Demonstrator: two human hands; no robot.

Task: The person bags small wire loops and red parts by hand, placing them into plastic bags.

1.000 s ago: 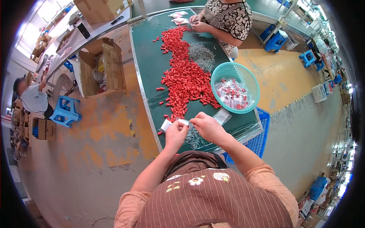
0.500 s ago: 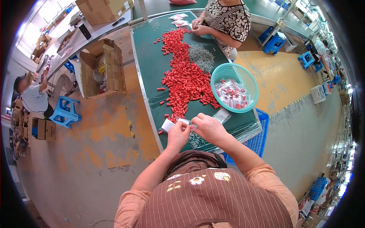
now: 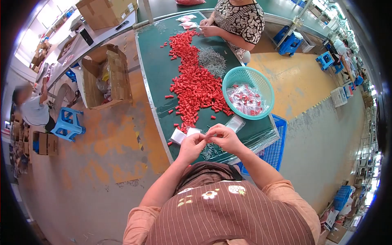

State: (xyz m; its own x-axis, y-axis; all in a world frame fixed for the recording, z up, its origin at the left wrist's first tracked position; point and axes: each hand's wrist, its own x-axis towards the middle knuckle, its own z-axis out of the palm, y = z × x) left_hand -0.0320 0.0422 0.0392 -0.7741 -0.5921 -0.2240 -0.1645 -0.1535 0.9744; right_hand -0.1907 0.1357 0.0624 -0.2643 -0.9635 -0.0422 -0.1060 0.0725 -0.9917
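Note:
My left hand (image 3: 191, 148) and my right hand (image 3: 223, 138) meet fingertip to fingertip over the near end of the green table (image 3: 157, 87). Both are pinched closed; what lies between the fingertips is too small to name. White packets (image 3: 178, 136) lie just beyond my left hand, and a stack of clear bags (image 3: 235, 123) lies behind my right hand. Under my hands are loose grey screws (image 3: 209, 152). A long heap of red plugs (image 3: 196, 87) runs up the table beside a pile of grey screws (image 3: 212, 61). The green basket (image 3: 269, 96) holds filled bags.
Across the table a co-worker (image 3: 239, 22) handles a small packet. A blue crate (image 3: 274, 149) sits below the right table edge. At left are an open carton (image 3: 122, 77), a blue stool (image 3: 68, 123) and a seated person (image 3: 34, 107).
My hands have come closer together, fingertips now meeting. A single red plug now shows apart from the heap, beyond my right hand. The whole view has shifted slightly.

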